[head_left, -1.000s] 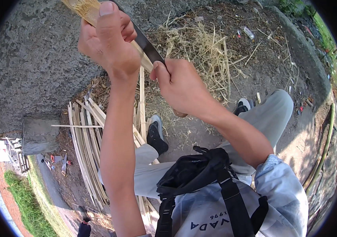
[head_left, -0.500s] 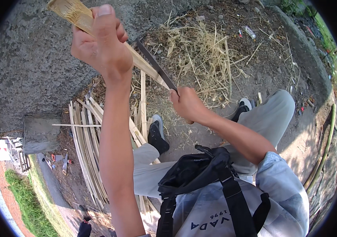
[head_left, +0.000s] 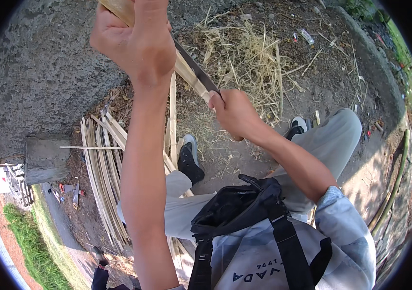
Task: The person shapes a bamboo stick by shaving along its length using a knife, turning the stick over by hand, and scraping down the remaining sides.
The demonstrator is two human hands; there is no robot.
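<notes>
My left hand is closed around a pale bamboo strip near the top of the view, and the strip's upper end runs out of the picture. From there the strip slants down to the right. My right hand grips a knife, its handle mostly hidden by the fingers. The dark, long blade points up and left, lying along the strip's edge. The strip's lower end meets my right hand by the thumb; whether the blade is biting into it, I cannot tell.
A bundle of split strips lies on the ground to my left. Curly shavings are heaped ahead. A concrete slab fills the upper left, a kerb the right. One green pole lies far right. Tools lie far left.
My left hand has shifted a little right and up, carrying the strip, so more of its upper end is out of view. My right hand and the knife have moved slightly right.
</notes>
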